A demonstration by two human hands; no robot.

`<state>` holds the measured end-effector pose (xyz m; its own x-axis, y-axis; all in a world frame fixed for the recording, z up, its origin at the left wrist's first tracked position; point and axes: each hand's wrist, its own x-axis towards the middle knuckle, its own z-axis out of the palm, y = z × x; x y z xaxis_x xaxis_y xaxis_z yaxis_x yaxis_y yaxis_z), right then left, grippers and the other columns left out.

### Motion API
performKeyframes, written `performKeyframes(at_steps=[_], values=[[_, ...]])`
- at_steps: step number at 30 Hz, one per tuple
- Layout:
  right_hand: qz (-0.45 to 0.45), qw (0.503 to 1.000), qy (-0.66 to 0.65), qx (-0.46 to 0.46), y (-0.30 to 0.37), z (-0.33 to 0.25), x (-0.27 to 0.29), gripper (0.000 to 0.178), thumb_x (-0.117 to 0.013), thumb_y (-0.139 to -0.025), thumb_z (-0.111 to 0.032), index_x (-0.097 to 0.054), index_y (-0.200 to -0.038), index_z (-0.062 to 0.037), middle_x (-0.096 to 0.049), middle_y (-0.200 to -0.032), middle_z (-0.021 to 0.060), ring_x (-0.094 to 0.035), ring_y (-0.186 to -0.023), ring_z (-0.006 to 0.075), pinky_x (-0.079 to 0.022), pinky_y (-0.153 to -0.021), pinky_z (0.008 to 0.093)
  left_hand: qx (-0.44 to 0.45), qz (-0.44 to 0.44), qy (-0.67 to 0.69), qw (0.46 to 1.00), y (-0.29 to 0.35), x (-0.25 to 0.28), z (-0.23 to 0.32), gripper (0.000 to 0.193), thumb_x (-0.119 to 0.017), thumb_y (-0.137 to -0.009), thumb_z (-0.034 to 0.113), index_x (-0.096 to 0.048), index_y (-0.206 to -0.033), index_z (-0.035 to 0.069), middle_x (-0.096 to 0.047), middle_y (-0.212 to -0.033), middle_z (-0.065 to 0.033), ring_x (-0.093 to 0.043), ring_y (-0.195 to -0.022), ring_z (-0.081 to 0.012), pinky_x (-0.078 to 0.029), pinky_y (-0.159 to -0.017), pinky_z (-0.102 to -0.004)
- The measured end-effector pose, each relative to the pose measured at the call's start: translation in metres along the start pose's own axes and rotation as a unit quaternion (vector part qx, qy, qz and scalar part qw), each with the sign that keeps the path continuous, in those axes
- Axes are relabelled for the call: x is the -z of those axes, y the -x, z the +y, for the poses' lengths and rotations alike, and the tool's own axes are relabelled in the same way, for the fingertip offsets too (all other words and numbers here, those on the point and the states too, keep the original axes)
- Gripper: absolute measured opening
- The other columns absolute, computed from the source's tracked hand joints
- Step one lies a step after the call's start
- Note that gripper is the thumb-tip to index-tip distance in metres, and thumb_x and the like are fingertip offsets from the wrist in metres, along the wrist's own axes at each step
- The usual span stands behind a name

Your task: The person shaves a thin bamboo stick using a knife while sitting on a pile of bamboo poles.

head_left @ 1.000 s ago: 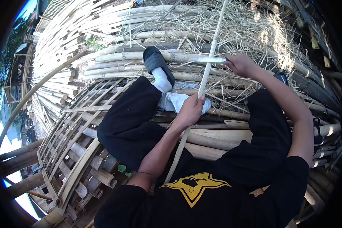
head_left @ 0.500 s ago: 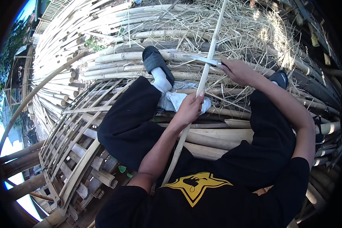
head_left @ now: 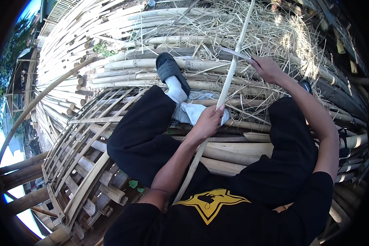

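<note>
A long pale bamboo strip (head_left: 228,78) slants from my lap up past the top edge of the picture. Around its middle, my left hand (head_left: 210,120) is closed, thumb on top. My right hand (head_left: 267,69) is closed on the handle of a knife (head_left: 235,53), and its handle is mostly hidden by the fingers. The blade lies across the strip, well beyond my left hand, and appears to touch it. Below the strip, near my left foot, a crumpled white cloth or sheet (head_left: 191,112) rests on the bamboo.
Bamboo poles (head_left: 131,63) lie in rows ahead, with pale shavings (head_left: 270,37) heaped over them at the right. A slatted bamboo frame (head_left: 84,162) stands at my left. My sandalled left foot (head_left: 172,74) rests on the poles. A curved pole (head_left: 37,102) arches at the far left.
My right hand and the knife have moved a little farther up the strip and to the right. The strip and my left hand have shifted slightly right.
</note>
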<state>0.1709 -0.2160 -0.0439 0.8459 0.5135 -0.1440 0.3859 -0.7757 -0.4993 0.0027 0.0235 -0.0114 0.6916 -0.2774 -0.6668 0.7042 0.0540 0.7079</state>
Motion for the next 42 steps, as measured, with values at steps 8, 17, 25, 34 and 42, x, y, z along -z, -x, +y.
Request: performKeyframes(at_steps=[8, 17, 25, 34, 42], values=[[-0.074, 0.984, -0.001, 0.163, 0.034, -0.027, -0.024, 0.035, -0.038, -0.096, -0.034, -0.05, -0.085, -0.0033, -0.054, -0.062, 0.0193, -0.054, -0.063, 0.0403, -0.041, -0.061, 0.0501, -0.003, 0.008, -0.011, 1.0, 0.003, -0.001, -0.008, 0.03, -0.04, -0.1, 0.032, -0.04, -0.078, 0.012, -0.029, -0.055, 0.0081, -0.023, -0.04, -0.0021, -0.019, -0.034, -0.0203], [-0.056, 0.995, 0.028, 0.08, 0.032, -0.025, -0.013, 0.036, -0.037, -0.097, -0.034, -0.052, -0.084, -0.0037, -0.055, -0.065, 0.0184, -0.055, -0.065, 0.0409, -0.043, -0.063, 0.0492, 0.029, 0.015, 0.024, 0.999, 0.008, 0.005, 0.009, 0.029, -0.041, -0.099, 0.034, -0.039, -0.079, 0.013, -0.03, -0.055, 0.0083, -0.024, -0.038, -0.0013, -0.018, -0.033, -0.0194], [-0.025, 0.999, -0.013, 0.041, 0.015, 0.023, -0.009, 0.034, -0.04, -0.096, -0.032, -0.053, -0.085, -0.003, -0.055, -0.068, 0.021, -0.055, -0.069, 0.0407, -0.042, -0.064, 0.049, 0.037, 0.006, 0.039, 0.999, 0.008, 0.0, 0.003, 0.028, -0.041, -0.099, 0.034, -0.039, -0.08, 0.013, -0.028, -0.055, 0.0081, -0.024, -0.038, -0.0013, -0.018, -0.033, -0.0199], [-0.059, 0.978, -0.032, 0.195, 0.03, -0.048, -0.033, 0.032, -0.041, -0.095, -0.033, -0.053, -0.09, -0.0037, -0.054, -0.064, 0.0194, -0.055, -0.064, 0.0406, -0.043, -0.062, 0.0493, 0.006, 0.01, 0.03, 0.999, 0.007, 0.006, 0.004, 0.03, -0.04, -0.099, 0.034, -0.039, -0.079, 0.012, -0.028, -0.056, 0.008, -0.023, -0.039, -0.0014, -0.017, -0.033, -0.0199], [-0.024, 0.999, -0.024, 0.013, -0.009, 0.003, -0.013, 0.035, -0.038, -0.096, -0.034, -0.053, -0.089, -0.0034, -0.057, -0.069, 0.0202, -0.057, -0.07, 0.0402, -0.044, -0.065, 0.0499, 0.009, 0.025, 0.012, 1.0, 0.013, 0.003, 0.004, 0.028, -0.041, -0.099, 0.033, -0.039, -0.08, 0.012, -0.028, -0.056, 0.0079, -0.024, -0.039, -0.0014, -0.017, -0.033, -0.0202]])
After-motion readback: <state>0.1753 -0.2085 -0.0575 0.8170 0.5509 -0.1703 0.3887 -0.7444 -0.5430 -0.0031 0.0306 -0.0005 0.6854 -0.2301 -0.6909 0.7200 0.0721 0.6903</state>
